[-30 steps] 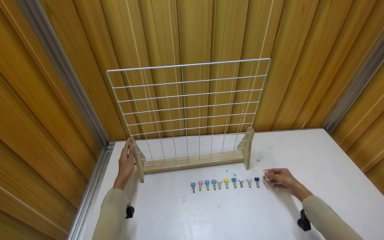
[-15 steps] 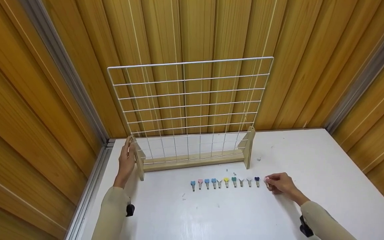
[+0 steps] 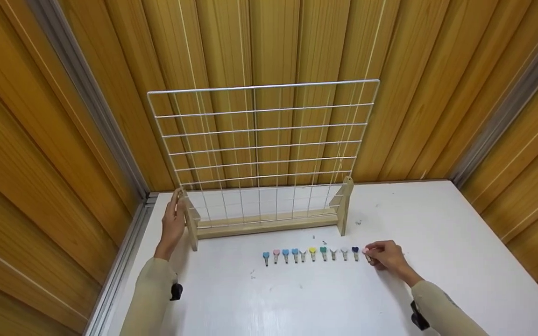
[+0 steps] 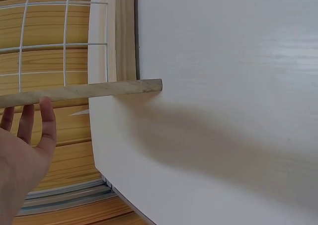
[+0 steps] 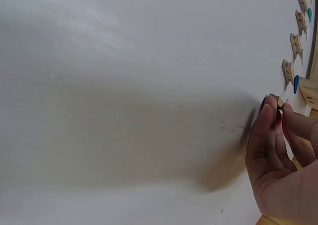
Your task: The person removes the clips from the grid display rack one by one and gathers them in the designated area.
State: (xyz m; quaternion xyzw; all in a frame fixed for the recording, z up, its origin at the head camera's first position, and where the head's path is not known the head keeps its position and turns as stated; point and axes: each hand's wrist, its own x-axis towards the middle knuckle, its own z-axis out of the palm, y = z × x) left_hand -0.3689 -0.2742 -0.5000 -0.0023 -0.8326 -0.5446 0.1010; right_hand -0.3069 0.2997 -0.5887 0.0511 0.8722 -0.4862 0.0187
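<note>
My right hand (image 3: 390, 257) pinches a small wooden clothespin with a pink heart (image 3: 366, 251) between thumb and fingers, at the right end of a row of similar pegs. In the right wrist view the held peg's wooden end (image 5: 279, 103) shows at the fingertips, close over the table. Beside it stands a clothespin with a dark blue heart (image 3: 355, 250). At the far left, my left hand (image 3: 172, 228) rests its fingertips against the outer face of the stand's wooden side post (image 4: 89, 91). A white wire grid (image 3: 256, 111) rises from that stand.
Several heart clothespins line up before the stand, among them a yellow one (image 3: 312, 250), a green one (image 3: 323, 250) and a blue one (image 3: 266, 255). The white table (image 3: 269, 298) meets wood-panelled walls (image 3: 273, 42) behind and at the sides.
My right hand has turned the pink clothespin and brought it down into line with the row's right end. The left hand stays at the post, while the head view shifts slightly.
</note>
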